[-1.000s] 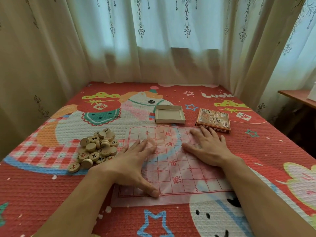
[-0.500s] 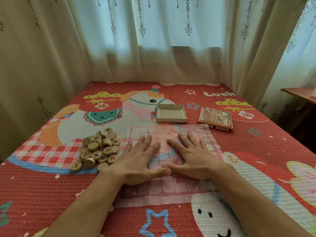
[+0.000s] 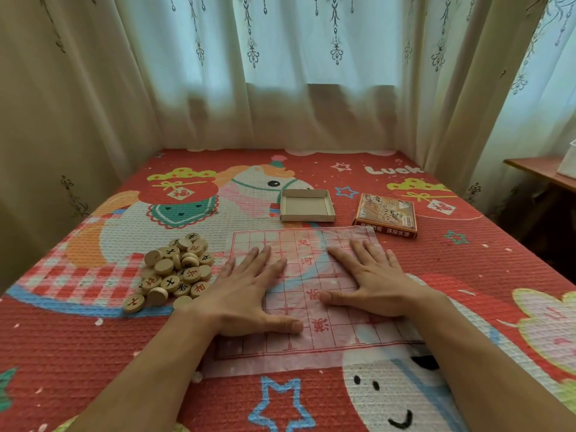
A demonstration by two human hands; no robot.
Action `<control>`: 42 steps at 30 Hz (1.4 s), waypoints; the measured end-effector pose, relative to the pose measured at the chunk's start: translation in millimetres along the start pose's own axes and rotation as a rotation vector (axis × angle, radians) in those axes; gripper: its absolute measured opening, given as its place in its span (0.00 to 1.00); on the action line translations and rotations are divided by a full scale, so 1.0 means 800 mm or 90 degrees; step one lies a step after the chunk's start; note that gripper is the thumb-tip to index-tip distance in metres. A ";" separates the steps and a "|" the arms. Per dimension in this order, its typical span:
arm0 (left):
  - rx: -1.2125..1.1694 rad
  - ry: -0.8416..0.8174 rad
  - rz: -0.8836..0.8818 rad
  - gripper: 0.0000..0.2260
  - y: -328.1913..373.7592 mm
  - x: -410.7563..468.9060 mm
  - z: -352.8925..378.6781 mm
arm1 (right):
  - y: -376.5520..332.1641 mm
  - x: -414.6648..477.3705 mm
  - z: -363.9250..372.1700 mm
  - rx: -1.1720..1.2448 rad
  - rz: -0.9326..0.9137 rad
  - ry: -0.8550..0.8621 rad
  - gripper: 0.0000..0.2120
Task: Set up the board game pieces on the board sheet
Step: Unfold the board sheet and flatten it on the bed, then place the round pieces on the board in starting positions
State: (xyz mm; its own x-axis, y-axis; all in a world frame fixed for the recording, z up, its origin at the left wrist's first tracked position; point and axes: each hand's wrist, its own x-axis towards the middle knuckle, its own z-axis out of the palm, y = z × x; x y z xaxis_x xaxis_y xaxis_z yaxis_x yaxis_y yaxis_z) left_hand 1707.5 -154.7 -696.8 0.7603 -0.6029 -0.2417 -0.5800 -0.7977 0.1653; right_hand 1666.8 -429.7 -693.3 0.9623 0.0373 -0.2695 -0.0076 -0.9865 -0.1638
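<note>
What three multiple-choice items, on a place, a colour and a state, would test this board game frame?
1. Where is the pile of wooden pieces relative to the board sheet? A) on it B) left of it C) beyond its far edge
2. What colour are the sheet's grid lines? A) red B) black C) green
3. How do the left hand and right hand lie? A) pinching pieces B) raised above the sheet C) flat on it
Answers: 1 B, the pile sits on the bedspread beside the sheet's left edge; 2 A, they print red; 3 C, palms down, fingers straight.
</note>
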 end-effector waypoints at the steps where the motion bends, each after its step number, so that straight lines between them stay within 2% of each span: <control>1: 0.001 0.001 0.001 0.56 0.000 0.000 0.001 | 0.002 0.000 -0.001 0.000 0.002 -0.001 0.57; 6: -0.005 0.041 0.012 0.50 0.000 0.001 0.004 | 0.001 -0.001 0.000 0.005 0.005 0.005 0.54; 9: -0.024 0.135 0.039 0.46 0.004 -0.001 0.001 | -0.006 -0.010 -0.001 0.022 -0.019 0.035 0.51; 13: -0.030 0.249 0.088 0.43 0.013 -0.004 -0.003 | -0.030 -0.020 -0.002 0.038 -0.120 0.141 0.47; 16: -0.041 0.263 0.104 0.43 0.016 -0.006 -0.002 | -0.043 -0.024 0.000 0.052 -0.159 0.160 0.46; 22: -0.069 0.265 0.087 0.45 0.008 -0.007 -0.008 | -0.056 -0.026 -0.005 0.099 -0.166 0.158 0.47; 26: -0.120 0.293 0.067 0.45 -0.008 -0.022 -0.018 | -0.091 -0.020 -0.008 0.128 -0.206 0.213 0.42; 31: -0.088 0.320 0.004 0.46 -0.061 -0.068 -0.034 | -0.153 -0.007 -0.007 0.112 -0.254 0.243 0.37; 36: -0.087 0.363 -0.057 0.37 -0.112 -0.115 -0.037 | -0.219 0.008 0.003 0.096 -0.295 0.240 0.33; 40: -0.086 0.429 -0.055 0.18 -0.132 -0.138 -0.024 | -0.259 0.014 0.008 0.090 -0.306 0.263 0.29; 42: -0.095 0.443 -0.045 0.12 -0.133 -0.143 -0.014 | -0.267 0.014 0.012 0.091 -0.303 0.280 0.27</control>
State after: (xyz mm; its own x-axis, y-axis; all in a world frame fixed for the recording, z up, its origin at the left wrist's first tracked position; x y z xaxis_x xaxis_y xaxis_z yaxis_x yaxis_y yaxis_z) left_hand 1685.2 -1.3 -676.0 0.8334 -0.3795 0.4016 -0.5144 -0.7984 0.3131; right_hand 1676.7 -216.7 -670.6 0.8907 0.3644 0.2717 0.4385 -0.8464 -0.3022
